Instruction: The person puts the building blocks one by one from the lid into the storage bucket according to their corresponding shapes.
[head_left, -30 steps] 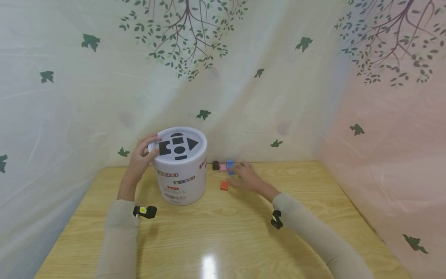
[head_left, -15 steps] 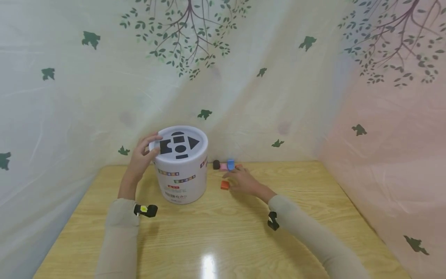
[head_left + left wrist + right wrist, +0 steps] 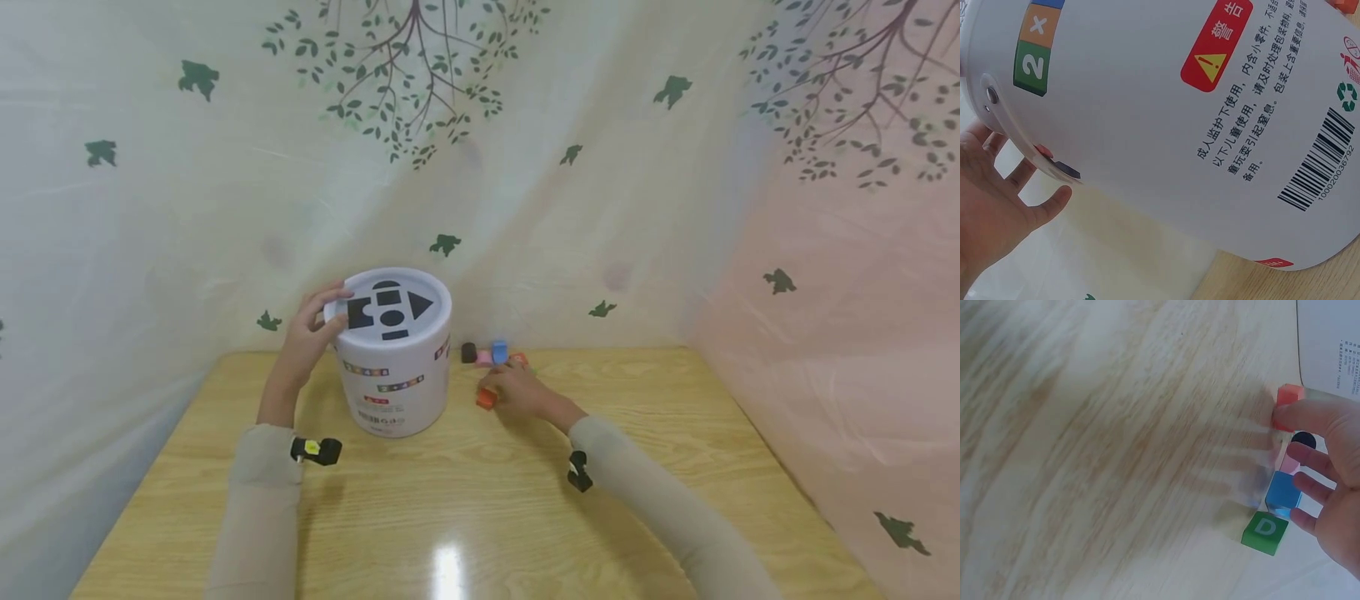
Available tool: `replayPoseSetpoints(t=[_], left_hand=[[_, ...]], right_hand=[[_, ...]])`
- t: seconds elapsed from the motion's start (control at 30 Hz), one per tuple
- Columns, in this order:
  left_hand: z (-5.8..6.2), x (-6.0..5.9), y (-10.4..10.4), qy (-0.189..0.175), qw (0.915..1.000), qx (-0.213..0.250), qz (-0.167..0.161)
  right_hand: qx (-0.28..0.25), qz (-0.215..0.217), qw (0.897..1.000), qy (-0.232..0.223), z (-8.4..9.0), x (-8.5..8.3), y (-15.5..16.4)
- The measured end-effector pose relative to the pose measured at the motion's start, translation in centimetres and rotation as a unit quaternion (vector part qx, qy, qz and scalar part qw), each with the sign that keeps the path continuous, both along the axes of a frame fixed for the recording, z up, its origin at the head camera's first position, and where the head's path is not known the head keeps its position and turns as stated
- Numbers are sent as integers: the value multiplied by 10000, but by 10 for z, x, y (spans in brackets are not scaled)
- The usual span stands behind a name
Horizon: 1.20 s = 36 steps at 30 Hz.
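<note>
1. Both hands were on the bench: the left hand curled round the rim of the white shape-sorter tub, thumb and fingers gripping its lid edge.
2. The right hand had drawn back from the row of blocks by the curtain towards the orange-red block, and its thumb now pressed that block's side, the other fingers loosely spread above the rest; whether it truly pinched the block, I could not tell.
3. That shift suggested the orange-red block was the piece chosen; it lay on the bench just right of the tub, not yet lifted.
4. The black piece, pink block, blue block and green block sat in a line beyond it.
5. Writing: the green block bore a "D"; the tub showed a red warning label with Chinese text, a barcode reading 1000020036792, a recycling mark, and printed tiles with "2" and "×".
</note>
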<state>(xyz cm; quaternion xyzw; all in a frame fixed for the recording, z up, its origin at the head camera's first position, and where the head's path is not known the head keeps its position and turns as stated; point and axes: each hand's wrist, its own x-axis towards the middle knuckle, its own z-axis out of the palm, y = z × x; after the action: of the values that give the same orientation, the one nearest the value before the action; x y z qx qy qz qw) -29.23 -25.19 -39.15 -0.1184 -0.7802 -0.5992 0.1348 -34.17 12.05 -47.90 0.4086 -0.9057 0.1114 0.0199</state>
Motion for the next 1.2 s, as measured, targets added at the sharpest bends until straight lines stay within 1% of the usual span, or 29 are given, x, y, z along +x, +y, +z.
replayPoseSetpoints(t=[0.17, 0.4, 0.57, 0.67, 0.8, 0.87, 1.07, 1.2], left_hand=[[3, 2, 0, 66, 10000, -16, 14], [6, 5, -2, 52, 9999, -93, 75], [2, 5, -2, 36, 10000, -64, 13], [0, 7, 0, 26, 10000, -51, -8], [1, 11, 1, 32, 10000, -67, -5], [1, 12, 1, 28, 10000, -66, -11], [1, 13, 1, 28, 10000, -47, -8], [1, 13, 0, 19, 10000, -70, 18]], right_hand=[[84, 67, 9997, 237, -1, 2, 0], [91, 45, 9998, 160, 0, 9, 1], [-49, 69, 9999, 124, 0, 17, 2], [-102, 131, 9998, 129, 0, 20, 2], [-119, 158, 9997, 156, -1, 23, 1], [-100, 122, 9998, 96, 0, 25, 0], [-79, 94, 9999, -5, 5, 30, -2], [-39, -54, 10000, -66, 13, 36, -3]])
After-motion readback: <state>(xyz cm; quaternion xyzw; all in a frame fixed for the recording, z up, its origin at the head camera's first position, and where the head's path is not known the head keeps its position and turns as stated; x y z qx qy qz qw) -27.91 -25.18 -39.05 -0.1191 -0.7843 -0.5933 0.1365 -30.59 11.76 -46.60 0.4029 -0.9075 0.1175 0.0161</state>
